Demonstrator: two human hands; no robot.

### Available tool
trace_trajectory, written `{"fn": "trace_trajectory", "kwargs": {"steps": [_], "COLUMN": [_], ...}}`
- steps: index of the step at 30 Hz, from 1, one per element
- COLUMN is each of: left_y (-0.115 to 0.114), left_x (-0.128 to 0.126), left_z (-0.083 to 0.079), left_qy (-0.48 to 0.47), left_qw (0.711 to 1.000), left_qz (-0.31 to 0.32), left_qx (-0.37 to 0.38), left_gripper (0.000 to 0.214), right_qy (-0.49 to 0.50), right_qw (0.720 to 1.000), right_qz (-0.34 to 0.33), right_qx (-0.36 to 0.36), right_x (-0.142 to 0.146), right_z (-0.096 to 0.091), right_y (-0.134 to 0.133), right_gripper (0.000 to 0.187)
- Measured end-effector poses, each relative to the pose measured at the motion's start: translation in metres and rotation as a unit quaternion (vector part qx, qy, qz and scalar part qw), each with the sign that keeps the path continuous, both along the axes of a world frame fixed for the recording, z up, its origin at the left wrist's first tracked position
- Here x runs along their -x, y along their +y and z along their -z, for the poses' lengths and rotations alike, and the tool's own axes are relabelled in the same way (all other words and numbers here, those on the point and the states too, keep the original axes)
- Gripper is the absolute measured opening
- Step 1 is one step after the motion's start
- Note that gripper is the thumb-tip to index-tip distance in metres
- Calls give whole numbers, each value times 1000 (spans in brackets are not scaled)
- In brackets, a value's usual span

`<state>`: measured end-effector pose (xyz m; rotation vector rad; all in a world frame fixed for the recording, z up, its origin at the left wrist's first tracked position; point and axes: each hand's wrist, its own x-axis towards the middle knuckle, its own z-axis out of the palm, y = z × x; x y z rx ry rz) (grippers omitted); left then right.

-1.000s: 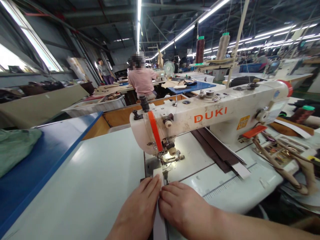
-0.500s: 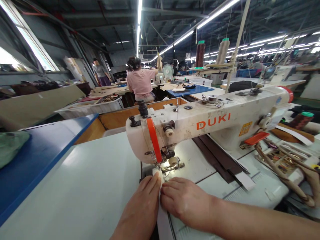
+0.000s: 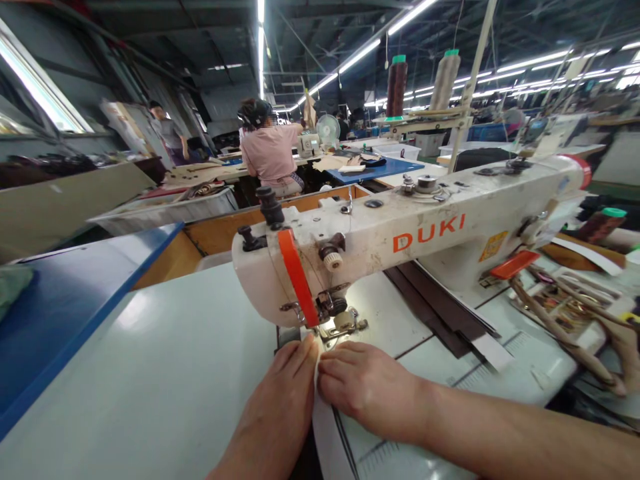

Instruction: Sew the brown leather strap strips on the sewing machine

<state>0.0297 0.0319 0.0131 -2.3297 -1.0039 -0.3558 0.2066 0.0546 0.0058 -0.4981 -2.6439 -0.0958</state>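
A long white strip (image 3: 326, 437) with a dark edge along its right side runs from the bottom of the view up to the needle area of a white sewing machine (image 3: 360, 240). My left hand (image 3: 285, 393) is closed along the strip's left side, its fingertips pressed on it just in front of the presser foot (image 3: 330, 330). On the right side, my right hand (image 3: 363, 383) has its fingers curled in against the strip's edge. Both sets of fingertips are close together, and the strip between them is partly hidden.
Dark brown strips (image 3: 435, 307) lie under the machine arm. A tray of small parts (image 3: 570, 303) stands at the right, near a brown thread cone (image 3: 600, 225). A blue-topped table (image 3: 90, 307) adjoins on the left. Ahead, a person in pink (image 3: 270, 153) sits at another machine.
The view has shifted slightly, so the machine appears a little further left and higher. Both hands keep their places on the strip by the presser foot.
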Motion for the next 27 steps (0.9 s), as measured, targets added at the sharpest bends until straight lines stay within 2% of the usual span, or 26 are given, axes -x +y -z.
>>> {"fn": "trace_trajectory", "kwargs": {"steps": [7,14,17,20,24,27], "left_y": [1,-2,-18,-48,-83,-94], "left_x": [1,4,6,9,11,6], "left_z": [1,2,3,4,3,3], "left_qy": [-9,-3,3,-23,-15,-39], "left_qw": [1000,999,1000,999,993,988], "left_qz": [13,-6,-8,11,97,130], "left_qx": [12,32,24,29,60,75], "left_gripper": [43,42,42,39,46,37], "right_qy": [3,-12,-23,-8,48,95], "right_qw": [1000,1000,999,997,986,975], "right_qz": [1,9,23,41,51,42], "right_qx": [6,16,30,65,151,198], "right_x": [0,-1,-5,-15,-35,-45], "right_z": [0,0,-3,-6,-8,-6], "right_y": [0,-1,-9,-27,-57,-75], "right_gripper": [15,11,8,17,18,17]}}
